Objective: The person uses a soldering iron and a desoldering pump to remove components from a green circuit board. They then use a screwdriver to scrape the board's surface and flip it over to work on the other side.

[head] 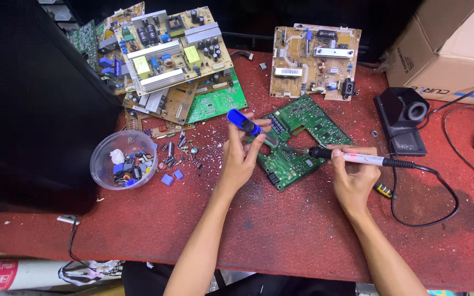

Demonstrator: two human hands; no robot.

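While the right hand (352, 172) clasps a soldering iron (357, 159) to the green board (297, 140) mid-surface, the left hand (242, 153) clenches a blue desoldering pump (245, 123); loose parts already fill the bowl (124, 160); many remain mounted.

A red work surface (281, 230) carries the scattered items. At upper left lies a heap of circuit boards (165, 60), the topmost tan and crowded with capacitors and metal heat sinks, with a bare green board (218, 103) at the heap's lower right. A separate tan power board (315, 60) lies flat at upper centre. A clear plastic bowl (124, 160) at left holds salvaged components; loose parts and two small blue squares (172, 176) lie just beside it. A black iron stand (402, 118) sits at right, beneath a cardboard box (445, 46). A large black panel (34, 104) fills the left edge.
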